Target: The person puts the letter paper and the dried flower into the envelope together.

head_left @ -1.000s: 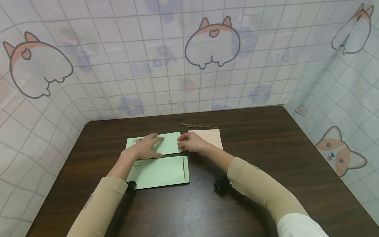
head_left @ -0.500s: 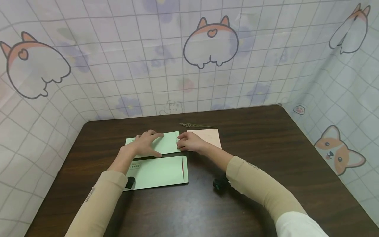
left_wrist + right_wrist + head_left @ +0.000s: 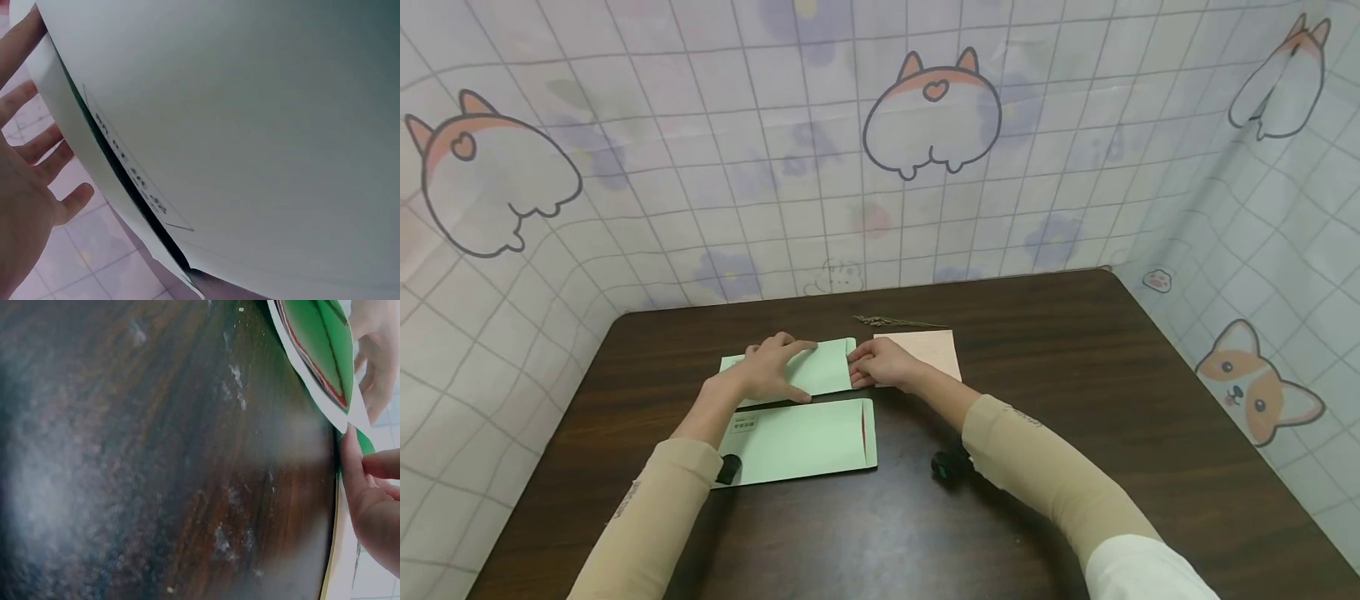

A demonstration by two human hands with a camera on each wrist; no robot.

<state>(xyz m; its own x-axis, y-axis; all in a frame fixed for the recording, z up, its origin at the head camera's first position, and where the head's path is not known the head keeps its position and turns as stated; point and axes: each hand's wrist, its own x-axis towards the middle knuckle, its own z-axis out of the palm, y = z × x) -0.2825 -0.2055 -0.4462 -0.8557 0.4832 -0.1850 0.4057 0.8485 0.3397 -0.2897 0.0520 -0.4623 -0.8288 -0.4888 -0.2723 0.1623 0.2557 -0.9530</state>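
1. Backdrop (image 3: 737, 125), gridded and printed with corgi figures, is closing in the scene at the back and both sides.
2. Dark wood counter (image 3: 1075, 358) is carrying every paper item on show.
3. Tan sleeves (image 3: 1052, 475) are covering the person's forearms, reaching in from the near side.
4. Near envelope (image 3: 797, 442), pale green, is lying flat closest to the person, a red strip showing at its right end.
5. Far envelope (image 3: 823, 367), also pale green, is lying just beyond, a narrow gap separating the two.
6. Left hand (image 3: 765, 367) is resting on the far envelope, its grip spread wide and holding nothing.
7. Right hand (image 3: 883, 364) is bending its fingers at the far envelope's right end; whether the grip is pinching the edge, one cannot tell.
8. Pale pink paper (image 3: 931, 347) is lying to the right of the far envelope, partly hidden by the right hand and forearm.
9. Dried sprig (image 3: 898, 322) is lying behind the pink paper.
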